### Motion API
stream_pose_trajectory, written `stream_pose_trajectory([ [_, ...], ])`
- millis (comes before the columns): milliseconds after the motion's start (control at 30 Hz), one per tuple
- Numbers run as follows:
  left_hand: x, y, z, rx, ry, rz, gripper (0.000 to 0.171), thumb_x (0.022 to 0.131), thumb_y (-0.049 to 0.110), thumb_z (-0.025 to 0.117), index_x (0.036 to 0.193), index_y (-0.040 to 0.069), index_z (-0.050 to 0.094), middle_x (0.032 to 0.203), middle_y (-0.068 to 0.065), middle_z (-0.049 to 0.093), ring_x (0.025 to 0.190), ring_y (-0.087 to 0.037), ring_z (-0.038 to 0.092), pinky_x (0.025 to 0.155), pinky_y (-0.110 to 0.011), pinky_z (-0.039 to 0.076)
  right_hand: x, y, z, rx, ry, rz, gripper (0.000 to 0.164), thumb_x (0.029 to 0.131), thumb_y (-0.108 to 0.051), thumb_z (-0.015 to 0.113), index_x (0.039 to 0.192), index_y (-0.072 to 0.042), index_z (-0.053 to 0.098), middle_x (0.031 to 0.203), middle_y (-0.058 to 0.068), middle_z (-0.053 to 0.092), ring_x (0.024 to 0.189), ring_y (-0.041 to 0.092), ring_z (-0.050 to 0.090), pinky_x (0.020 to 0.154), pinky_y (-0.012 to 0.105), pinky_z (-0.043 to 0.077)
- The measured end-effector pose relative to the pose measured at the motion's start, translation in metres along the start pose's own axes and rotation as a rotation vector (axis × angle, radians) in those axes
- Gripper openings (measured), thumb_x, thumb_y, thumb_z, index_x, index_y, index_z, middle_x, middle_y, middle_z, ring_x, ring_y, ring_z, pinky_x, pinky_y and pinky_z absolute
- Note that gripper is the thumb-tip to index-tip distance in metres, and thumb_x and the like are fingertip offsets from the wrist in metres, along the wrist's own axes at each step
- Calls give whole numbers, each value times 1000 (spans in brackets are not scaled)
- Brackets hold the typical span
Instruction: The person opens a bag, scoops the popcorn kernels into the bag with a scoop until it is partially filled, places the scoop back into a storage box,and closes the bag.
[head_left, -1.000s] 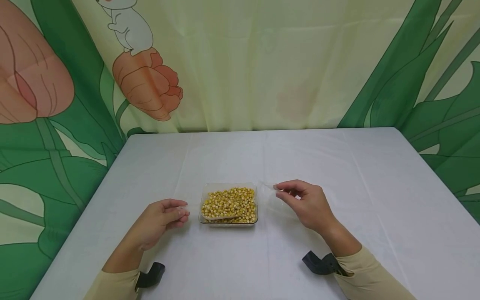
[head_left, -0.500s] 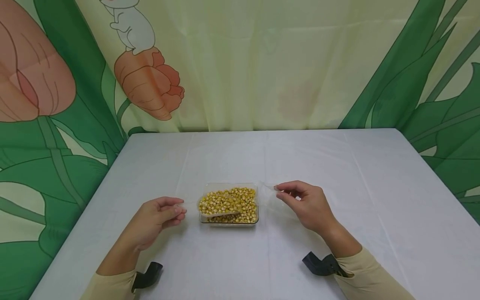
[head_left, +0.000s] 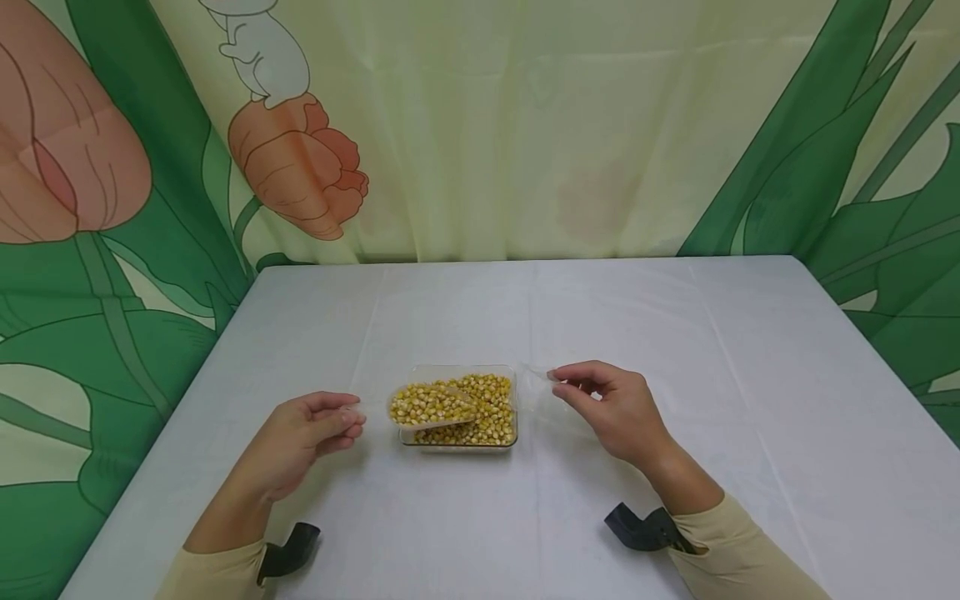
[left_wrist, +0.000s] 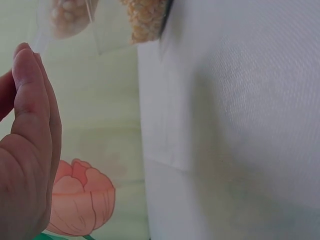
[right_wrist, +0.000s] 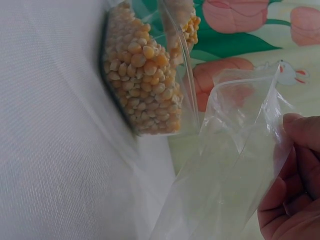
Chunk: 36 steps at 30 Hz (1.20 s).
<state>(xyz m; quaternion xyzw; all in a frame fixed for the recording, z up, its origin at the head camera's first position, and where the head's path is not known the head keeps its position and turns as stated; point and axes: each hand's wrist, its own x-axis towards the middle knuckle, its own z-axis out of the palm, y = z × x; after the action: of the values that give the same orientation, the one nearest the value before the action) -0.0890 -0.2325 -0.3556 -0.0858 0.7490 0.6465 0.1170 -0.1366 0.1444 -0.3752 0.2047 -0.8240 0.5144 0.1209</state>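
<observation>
Between thumb and fingers, my left hand [head_left: 300,442] pinches the thin clear handle of a transparent scoop [head_left: 442,423]. Yellow corn kernels fill the scoop, which is tilted above the left part of a clear rectangular container [head_left: 480,450]. More corn kernels [right_wrist: 145,85] lie inside the container, seen through its wall in the right wrist view. My right hand [head_left: 611,408] is to the right of the container. It pinches the edge of a clear plastic zip bag [right_wrist: 230,155], which hangs with no kernels in it and barely shows in the head view.
A white cloth covers the table [head_left: 480,517] under the container. Behind it hangs a curtain [head_left: 510,133] printed with tulips, leaves and a rabbit. Black wrist mounts [head_left: 291,550] stick out from both sleeves.
My left hand has drawn left and slightly up, bringing the loaded scoop from inside the container toward its left side. The right hand with the bag has stayed nearly still.
</observation>
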Motion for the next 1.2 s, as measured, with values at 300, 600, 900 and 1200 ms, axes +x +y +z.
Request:
stream_pose_trajectory([
  [300,-3,0,-6,-11,-10,19,43,100,2,59,133,-20,43,104,-12,70,89,-14,70,80,-27,57,0,0,1,3,-3,-2,17,85,2,76,100,-6,77,87,5,73,72,10,59,55,23,44],
  [600,-5,-4,-10,-52,2,26,41,100,1,58,132,-20,43,102,-9,71,88,-13,70,80,-27,57,0,1,2,0,-4,-11,18,84,3,76,100,-6,76,87,5,74,72,10,59,54,26,45],
  [900,-6,-2,-9,-104,-15,71,39,101,2,58,130,-20,45,99,-6,71,88,-13,70,80,-26,57,0,1,2,0,-2,-16,18,84,4,76,99,-5,76,86,6,73,72,10,59,55,25,46],
  [1200,1,6,8,-152,-52,99,39,100,2,59,130,-19,44,98,-5,71,88,-13,70,81,-26,56,0,0,3,7,-13,-13,17,85,3,76,100,-6,76,86,5,73,72,11,58,56,24,45],
])
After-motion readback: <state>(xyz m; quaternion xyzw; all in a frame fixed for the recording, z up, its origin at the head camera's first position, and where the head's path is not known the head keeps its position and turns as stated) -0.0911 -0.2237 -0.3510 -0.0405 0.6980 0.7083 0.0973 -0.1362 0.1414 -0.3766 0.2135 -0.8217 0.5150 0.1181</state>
